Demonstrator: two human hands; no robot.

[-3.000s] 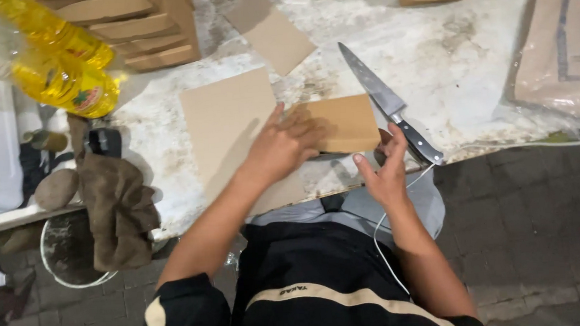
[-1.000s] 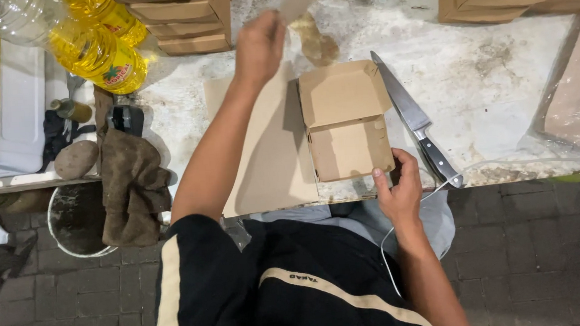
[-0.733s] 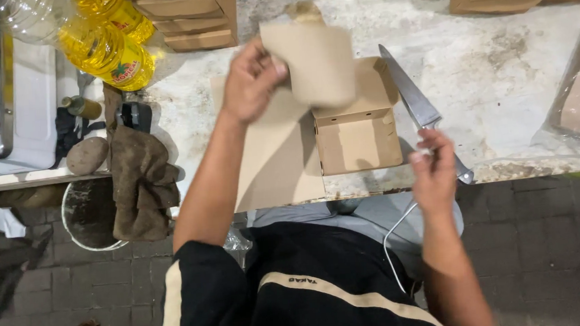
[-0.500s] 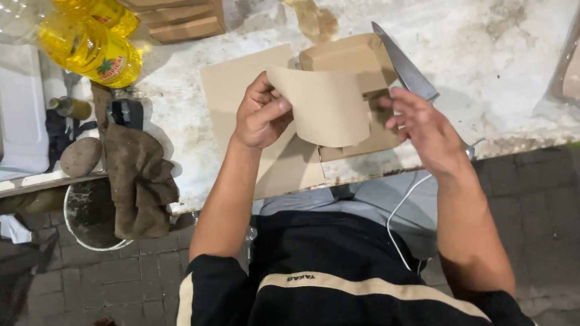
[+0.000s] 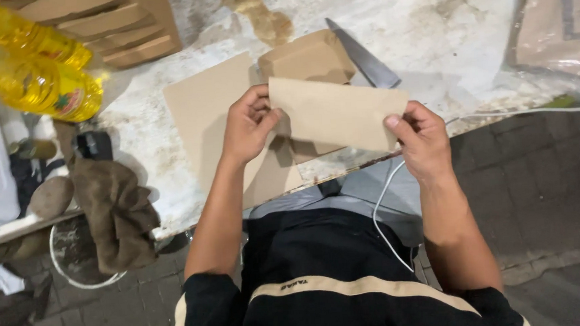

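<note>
Head view: left hand (image 5: 249, 124) and right hand (image 5: 417, 137) both pinch flat brown cardboard piece (image 5: 338, 112) by its ends, above folded cardboard box (image 5: 307, 57); knife (image 5: 364, 60) beside box.

Two oil bottles (image 5: 36, 78), one knife (image 5: 364, 61), two hands (image 5: 247, 122), one brown cloth (image 5: 111, 207)

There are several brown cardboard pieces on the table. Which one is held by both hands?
The flat rectangular cardboard piece, lifted above the table edge: left hand pinches its left end, right hand its right corner. The large sheet and folded box lie on the table.
</note>
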